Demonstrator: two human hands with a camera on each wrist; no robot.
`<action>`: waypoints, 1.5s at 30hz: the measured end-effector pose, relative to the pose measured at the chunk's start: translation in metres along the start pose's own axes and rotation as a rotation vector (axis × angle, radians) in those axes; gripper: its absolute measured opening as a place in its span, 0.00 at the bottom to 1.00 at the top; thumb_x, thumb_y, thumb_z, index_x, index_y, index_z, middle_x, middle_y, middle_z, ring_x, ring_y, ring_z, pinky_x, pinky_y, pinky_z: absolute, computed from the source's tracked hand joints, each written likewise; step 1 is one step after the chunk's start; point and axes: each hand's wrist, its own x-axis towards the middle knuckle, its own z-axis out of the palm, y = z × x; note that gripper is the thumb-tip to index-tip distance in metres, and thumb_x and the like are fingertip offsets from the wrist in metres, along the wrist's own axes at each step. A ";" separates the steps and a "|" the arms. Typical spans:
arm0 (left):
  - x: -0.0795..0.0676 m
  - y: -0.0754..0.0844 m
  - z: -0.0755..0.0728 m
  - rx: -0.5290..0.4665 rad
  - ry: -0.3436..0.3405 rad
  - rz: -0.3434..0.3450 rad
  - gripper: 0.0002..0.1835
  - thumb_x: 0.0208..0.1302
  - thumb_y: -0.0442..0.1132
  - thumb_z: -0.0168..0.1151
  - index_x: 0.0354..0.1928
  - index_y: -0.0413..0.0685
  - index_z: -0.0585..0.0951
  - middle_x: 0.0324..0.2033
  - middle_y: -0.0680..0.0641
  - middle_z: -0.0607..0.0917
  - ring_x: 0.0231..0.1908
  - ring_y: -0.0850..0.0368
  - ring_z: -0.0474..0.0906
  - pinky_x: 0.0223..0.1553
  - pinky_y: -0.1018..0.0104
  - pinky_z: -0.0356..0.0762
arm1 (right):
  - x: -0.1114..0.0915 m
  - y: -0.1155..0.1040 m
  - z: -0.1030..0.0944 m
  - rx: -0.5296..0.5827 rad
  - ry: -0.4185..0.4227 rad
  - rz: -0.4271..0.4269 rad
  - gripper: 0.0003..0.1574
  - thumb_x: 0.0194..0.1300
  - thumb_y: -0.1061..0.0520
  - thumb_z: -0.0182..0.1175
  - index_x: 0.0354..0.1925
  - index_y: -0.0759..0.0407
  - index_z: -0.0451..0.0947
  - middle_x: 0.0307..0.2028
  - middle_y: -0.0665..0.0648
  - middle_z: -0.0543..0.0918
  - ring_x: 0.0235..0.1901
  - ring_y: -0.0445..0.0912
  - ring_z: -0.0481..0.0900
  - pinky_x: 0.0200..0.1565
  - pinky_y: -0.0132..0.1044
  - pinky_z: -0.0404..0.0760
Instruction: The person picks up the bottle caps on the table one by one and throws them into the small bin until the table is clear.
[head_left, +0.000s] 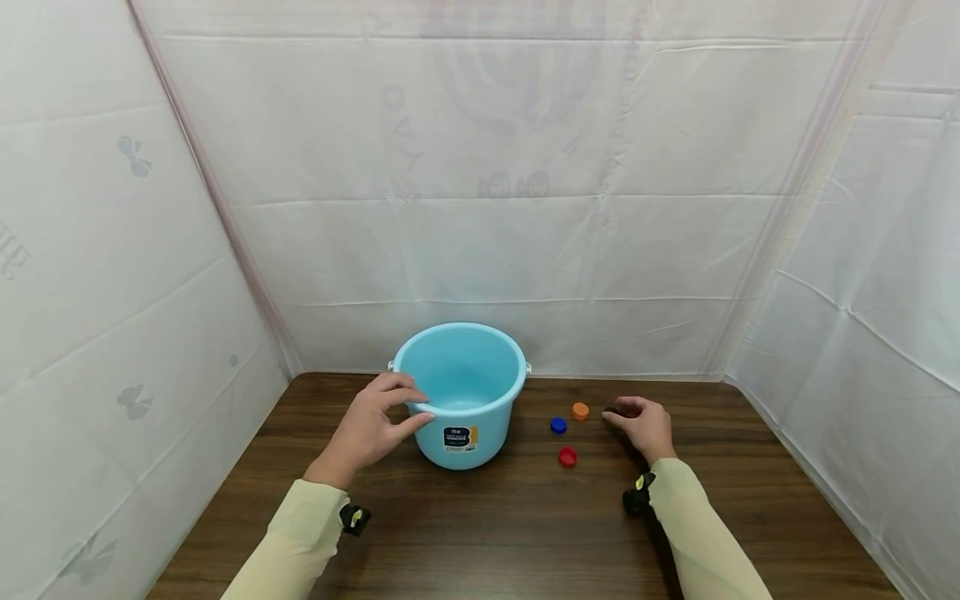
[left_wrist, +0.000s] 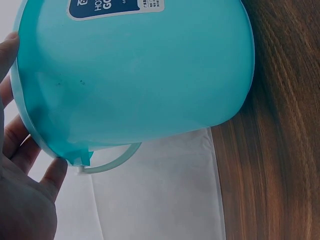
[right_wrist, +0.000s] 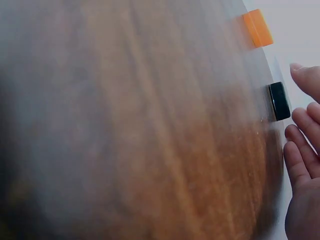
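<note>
A light-blue plastic bucket (head_left: 461, 429) stands upright on the table, its label facing me. My left hand (head_left: 367, 429) holds the bucket's near-left rim, the thumb outside and some fingers over the edge. The left wrist view shows this hand (left_wrist: 25, 175) at the rim, close to the handle mount. My right hand (head_left: 643, 427) hovers by a black cap (right_wrist: 279, 101), thumb and fingers spread with a gap to it. Left of that hand lie an orange cap (head_left: 580, 411), a blue cap (head_left: 558, 425) and a red cap (head_left: 567, 457).
The dark wooden table (head_left: 480, 542) runs back to a white sheet wall (head_left: 480, 250), with more sheeting at both sides. A pale handle (left_wrist: 112, 162) hangs on the bucket's side. Each wrist carries a small black camera.
</note>
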 end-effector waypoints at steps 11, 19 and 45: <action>0.000 0.001 0.000 -0.014 -0.001 -0.004 0.11 0.54 0.45 0.81 0.40 0.55 0.90 0.46 0.55 0.84 0.50 0.58 0.78 0.56 0.49 0.84 | 0.007 0.002 0.000 -0.070 -0.056 0.020 0.30 0.63 0.47 0.73 0.58 0.62 0.83 0.59 0.69 0.83 0.61 0.65 0.78 0.62 0.62 0.77; 0.000 0.000 0.000 -0.005 0.003 0.000 0.11 0.54 0.45 0.81 0.39 0.56 0.90 0.45 0.56 0.84 0.50 0.58 0.77 0.55 0.50 0.84 | 0.007 -0.002 0.000 -0.105 -0.090 0.023 0.28 0.64 0.50 0.72 0.58 0.62 0.83 0.60 0.71 0.81 0.62 0.68 0.75 0.62 0.63 0.76; 0.000 0.000 0.000 0.004 -0.006 -0.005 0.11 0.55 0.45 0.80 0.39 0.56 0.90 0.46 0.55 0.84 0.50 0.57 0.77 0.54 0.49 0.85 | 0.010 -0.005 0.004 -0.126 -0.090 0.051 0.24 0.63 0.54 0.72 0.55 0.62 0.85 0.59 0.72 0.81 0.61 0.68 0.76 0.61 0.62 0.77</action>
